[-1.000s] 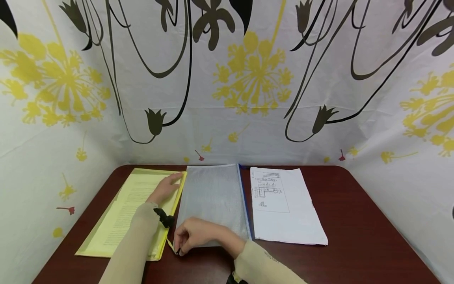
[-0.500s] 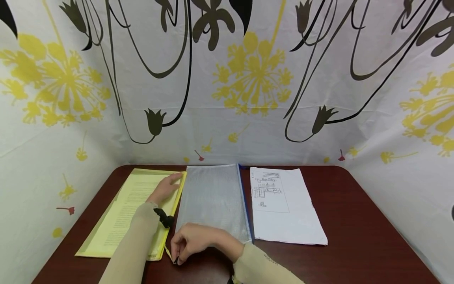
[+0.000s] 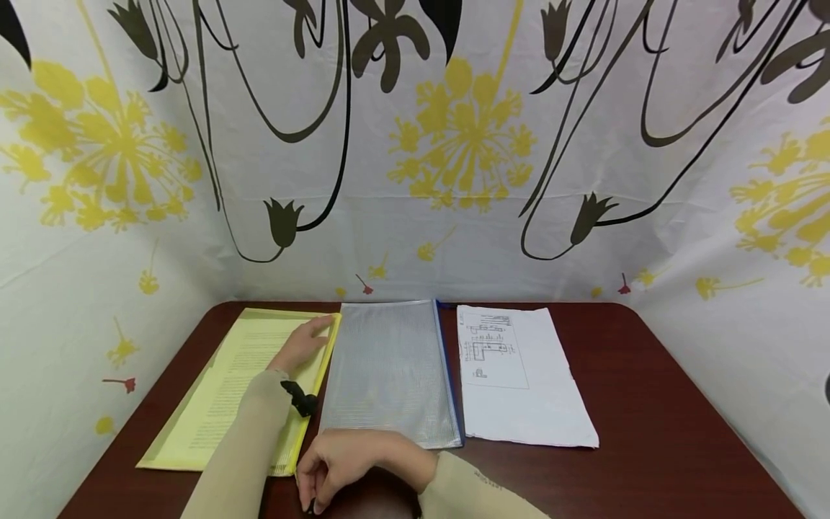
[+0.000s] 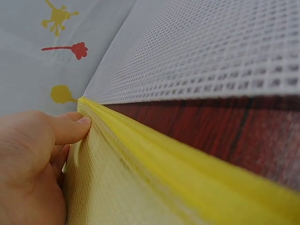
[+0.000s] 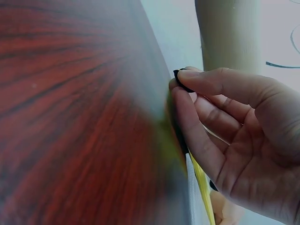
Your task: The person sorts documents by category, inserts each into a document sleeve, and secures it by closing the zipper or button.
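A yellow mesh zipper folder (image 3: 220, 389) with a printed sheet inside lies on the left of the table. At its far right corner my left hand (image 3: 301, 346) grips the zipped edge, thumb along the yellow zipper (image 4: 154, 145) in the left wrist view. Just past the folder's near right corner, my right hand (image 3: 340, 465) pinches a small black zipper pull (image 5: 183, 80) between thumb and forefinger. The right wrist view shows this hand's other fingers curled in. Beside the yellow folder lies a clear mesh folder (image 3: 392, 367) with a blue edge.
White sheets (image 3: 528, 404) with a line drawing on top lie right of the clear folder. The dark red-brown table (image 3: 648, 425) extends to the right. A white cloth (image 3: 415, 252) with flower prints surrounds its back and sides.
My right hand has moved toward the near table edge and slightly left, still pinching the zipper pull. The left hand has stayed on the folder's far corner.
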Action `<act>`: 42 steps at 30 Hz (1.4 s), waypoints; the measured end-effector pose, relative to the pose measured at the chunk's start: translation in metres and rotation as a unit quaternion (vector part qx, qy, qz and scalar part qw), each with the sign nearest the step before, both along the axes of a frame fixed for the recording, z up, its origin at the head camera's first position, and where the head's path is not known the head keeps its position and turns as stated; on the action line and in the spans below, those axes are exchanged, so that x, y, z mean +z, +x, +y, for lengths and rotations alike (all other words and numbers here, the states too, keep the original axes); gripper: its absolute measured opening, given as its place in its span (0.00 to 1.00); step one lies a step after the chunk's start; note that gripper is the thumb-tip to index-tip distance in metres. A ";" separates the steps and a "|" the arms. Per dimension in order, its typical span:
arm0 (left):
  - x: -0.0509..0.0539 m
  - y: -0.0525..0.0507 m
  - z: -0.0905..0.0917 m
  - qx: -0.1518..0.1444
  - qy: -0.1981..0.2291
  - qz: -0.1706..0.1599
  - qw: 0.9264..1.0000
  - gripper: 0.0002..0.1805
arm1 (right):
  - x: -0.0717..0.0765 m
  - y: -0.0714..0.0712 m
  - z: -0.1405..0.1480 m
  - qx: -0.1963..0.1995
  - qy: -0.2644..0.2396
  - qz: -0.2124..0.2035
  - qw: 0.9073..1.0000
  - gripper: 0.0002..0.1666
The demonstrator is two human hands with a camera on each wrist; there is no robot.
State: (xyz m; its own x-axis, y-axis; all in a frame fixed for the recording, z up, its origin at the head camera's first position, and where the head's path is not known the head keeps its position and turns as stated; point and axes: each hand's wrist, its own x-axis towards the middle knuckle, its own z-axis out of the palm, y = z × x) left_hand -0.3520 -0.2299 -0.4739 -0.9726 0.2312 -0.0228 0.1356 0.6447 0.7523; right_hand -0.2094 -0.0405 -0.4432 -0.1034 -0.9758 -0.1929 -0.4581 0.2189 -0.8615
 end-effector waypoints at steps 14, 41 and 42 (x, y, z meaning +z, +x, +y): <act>-0.002 -0.003 -0.002 -0.003 0.007 -0.009 1.000 0.29 | 0.001 0.006 -0.008 0.019 0.012 0.061 0.998 0.07; 0.000 -0.006 -0.008 -0.019 0.030 -0.024 0.999 0.29 | 0.006 -0.004 0.007 -0.058 0.008 0.077 0.995 0.05; 0.001 -0.005 -0.008 -0.018 0.029 -0.024 0.999 0.29 | 0.007 -0.005 0.008 -0.064 0.004 0.068 0.996 0.05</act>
State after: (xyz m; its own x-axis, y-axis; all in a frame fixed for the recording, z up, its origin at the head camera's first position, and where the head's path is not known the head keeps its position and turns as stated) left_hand -0.3575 -0.2381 -0.4730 -0.9615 0.2692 -0.0551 0.1214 0.5958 0.7939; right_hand -0.2146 -0.0321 -0.4363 -0.2529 -0.9511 -0.1772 -0.5380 0.2905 -0.7913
